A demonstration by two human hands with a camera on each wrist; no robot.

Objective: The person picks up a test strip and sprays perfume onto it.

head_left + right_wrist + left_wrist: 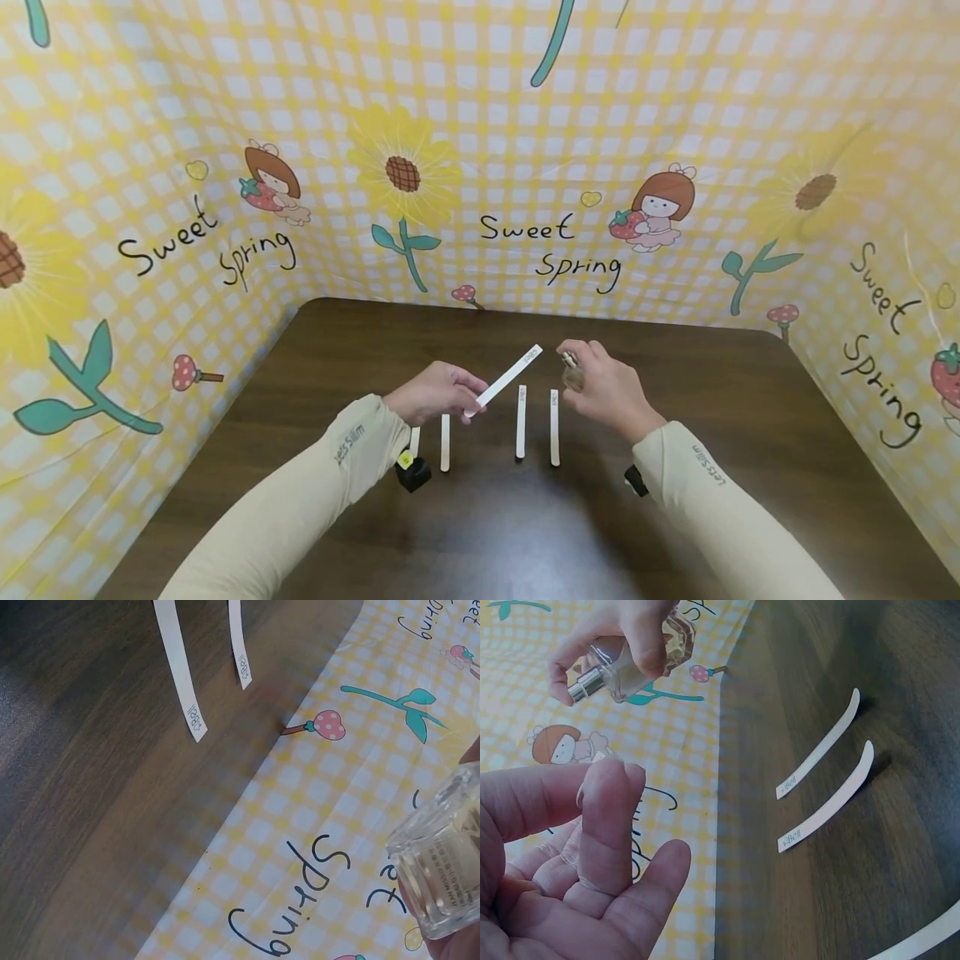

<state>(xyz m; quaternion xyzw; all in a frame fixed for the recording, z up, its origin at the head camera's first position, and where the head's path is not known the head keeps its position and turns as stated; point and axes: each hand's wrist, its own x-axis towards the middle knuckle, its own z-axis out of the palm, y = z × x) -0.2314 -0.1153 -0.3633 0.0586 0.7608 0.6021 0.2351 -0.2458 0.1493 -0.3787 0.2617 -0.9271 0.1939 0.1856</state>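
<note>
Right now, near the centre of the frame, the left hand (pixel 438 393) is pinching the lower end of a flat, narrow white paper strip (pixel 504 381) between thumb and fingertips, its other fingers lying half bent, and the strip is slanting up to the right with its lettered end free. Just right of it, the right hand (pixel 611 393) is curling round a small, clear faceted glass bottle with a silver spray top (pixel 572 377), a finger bending over the top. Strip and bottle are hovering above the dark brown wood-grain desk (pixel 382 550), close together but apart. Below them, two slender white lettered strips (pixel 521 425) are lying side by side, with two plain-looking pale strips (pixel 446 442) farther left, one partly hidden by the sleeve. The step seems to be scenting the strip, so it is worth aiming the nozzle squarely at the free end, leaving a little gap, and pressing once and evenly. Fingers should be gripping only the far end, clear of the mist, and the spray should be pointing away from the strips below.
</note>
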